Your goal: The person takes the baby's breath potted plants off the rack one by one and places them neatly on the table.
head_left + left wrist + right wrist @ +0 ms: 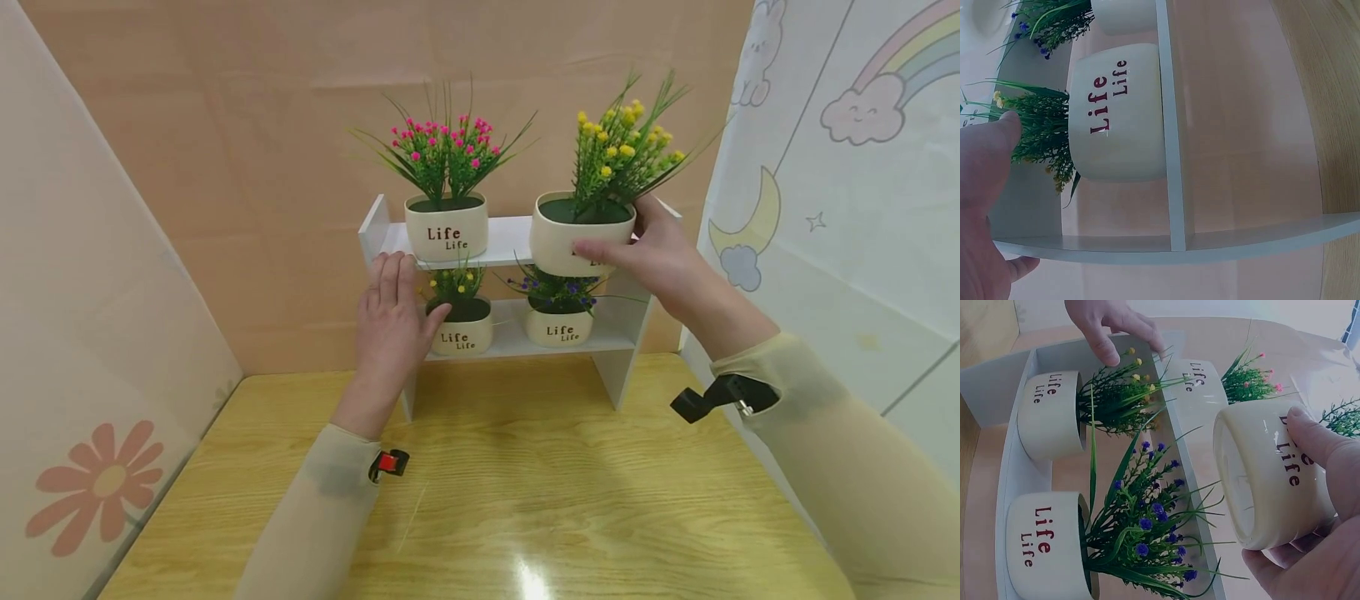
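Observation:
My right hand (pixel 667 254) grips a cream flower pot (pixel 555 237) of yellow artificial flowers (pixel 626 150), thumb on its printed front and fingers behind. In the right wrist view this pot is tilted, its pale underside (pixel 1238 481) showing beside the upper shelf. My left hand (pixel 390 312) rests at the left end of the white shelf (pixel 510 242), fingers extended over the upper board and thumb reaching inward above the lower yellow-flowered pot (pixel 1119 115). A pot of pink flowers (pixel 446 229) stands on the upper board, left of the held pot.
On the lower board, a pot with blue-purple flowers (pixel 558 325) stands right of the yellow-flowered one. The shelf stands on a wood-grain table (pixel 480 483) against a tan backdrop (pixel 247 125). Patterned white panels (pixel 840 217) flank both sides.

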Motion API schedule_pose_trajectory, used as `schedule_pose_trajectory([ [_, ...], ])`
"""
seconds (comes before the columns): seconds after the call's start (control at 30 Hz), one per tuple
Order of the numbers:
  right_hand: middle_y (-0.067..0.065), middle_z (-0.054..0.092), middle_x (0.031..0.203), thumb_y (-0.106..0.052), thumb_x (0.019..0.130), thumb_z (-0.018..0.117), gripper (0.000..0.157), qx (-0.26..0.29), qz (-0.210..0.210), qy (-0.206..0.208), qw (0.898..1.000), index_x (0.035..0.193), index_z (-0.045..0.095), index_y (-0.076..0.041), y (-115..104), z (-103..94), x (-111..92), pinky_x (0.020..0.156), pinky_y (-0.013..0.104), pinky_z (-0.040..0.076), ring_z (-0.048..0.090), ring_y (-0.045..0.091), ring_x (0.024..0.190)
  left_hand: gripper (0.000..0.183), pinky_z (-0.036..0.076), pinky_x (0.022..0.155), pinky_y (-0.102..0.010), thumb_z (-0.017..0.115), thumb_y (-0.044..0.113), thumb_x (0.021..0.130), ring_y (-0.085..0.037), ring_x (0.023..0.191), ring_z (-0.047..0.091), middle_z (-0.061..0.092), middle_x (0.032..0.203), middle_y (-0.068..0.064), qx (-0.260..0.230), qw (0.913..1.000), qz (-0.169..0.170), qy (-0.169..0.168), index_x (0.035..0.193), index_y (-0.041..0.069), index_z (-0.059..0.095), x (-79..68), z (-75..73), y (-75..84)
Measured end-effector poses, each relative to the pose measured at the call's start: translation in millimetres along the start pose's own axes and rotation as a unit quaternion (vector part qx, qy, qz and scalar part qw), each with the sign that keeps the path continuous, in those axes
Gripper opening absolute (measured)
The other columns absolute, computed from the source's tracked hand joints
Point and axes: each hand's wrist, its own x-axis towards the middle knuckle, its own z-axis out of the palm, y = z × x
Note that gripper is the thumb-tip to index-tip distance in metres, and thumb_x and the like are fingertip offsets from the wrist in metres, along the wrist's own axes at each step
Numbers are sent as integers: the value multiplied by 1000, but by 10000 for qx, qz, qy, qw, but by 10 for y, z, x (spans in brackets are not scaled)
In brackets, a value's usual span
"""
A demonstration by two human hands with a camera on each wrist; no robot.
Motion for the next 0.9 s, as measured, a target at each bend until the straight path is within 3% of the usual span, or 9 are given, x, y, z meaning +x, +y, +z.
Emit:
schedule_pose_trajectory([
  [0.3,4,59,149,-28,96,90,76,44,-212,-24,9998,159,48,-24,36,16,-156,94,27,56,65,22,129,90,40,118,-58,70,52,107,-36,165,15,24,169,-14,-40,10000,-13,-13,165,5,19,-5,15,-13],
  [0.67,1,60,151,-31,97,90,80,-104,-134,-128,9998,163,45,-26,81,30,-354,98,29,54,63,22,134,90,39,119,-58,71,51,107,-35,164,15,22,169,-13,-127,9999,-9,34,165,5,19,7,39,-19],
  [0.9,-1,62,149,-25,98,89,78,-40,-167,-221,9996,163,46,-31,112,47,-483,98,28,56,65,22,131,90,39,119,-58,72,50,106,-35,164,14,22,169,-14,-131,9999,-27,48,165,6,19,9,49,-19],
])
